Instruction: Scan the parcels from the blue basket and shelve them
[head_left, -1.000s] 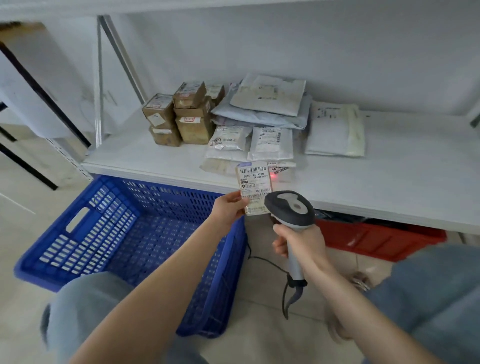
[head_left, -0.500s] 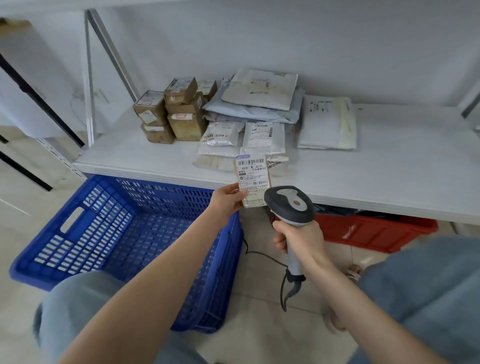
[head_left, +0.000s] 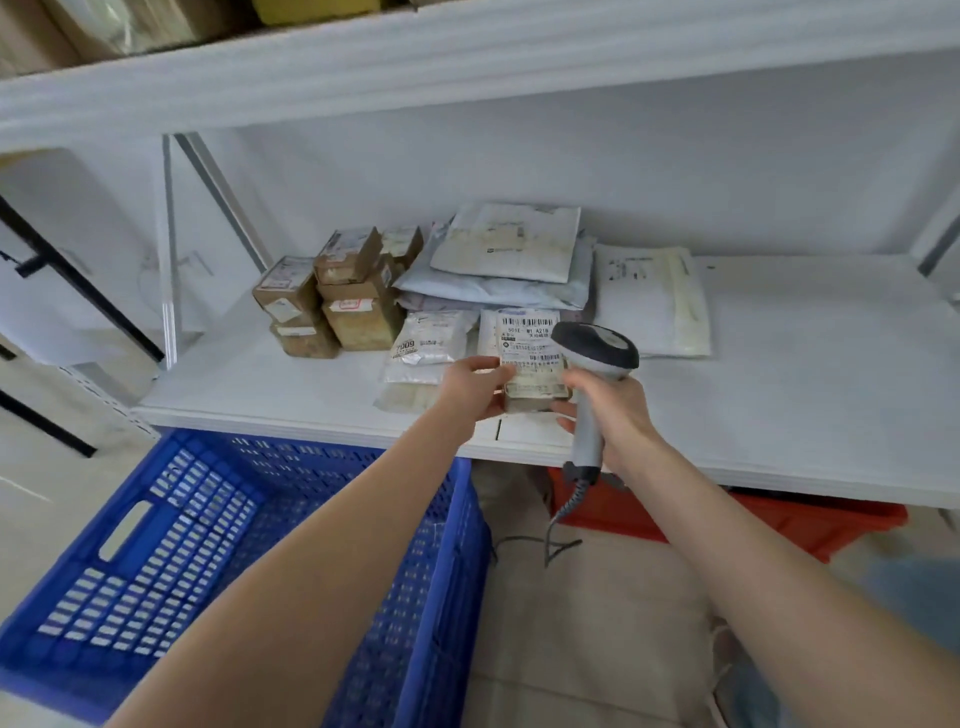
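Near the middle of the frame, the left hand (head_left: 470, 387) pinches the small parcel (head_left: 530, 358) by its left side, with the thumb on the label and the label facing up. Just to the right, the right hand (head_left: 613, 410) is wrapped tight round the handle of the scanner (head_left: 595, 345). The scanner's head sits right beside the parcel's top right corner. The parcel is held just over the front part of the shelf (head_left: 805, 415), in front of the white bags (head_left: 434, 338). The step looks like putting it down. To do that well, I think it should go down flat, label up, close beside the bags, and not hang over the front edge. The scanner should move back a little so it does not bump the parcel. The basket (head_left: 156, 545) sits at the lower left.
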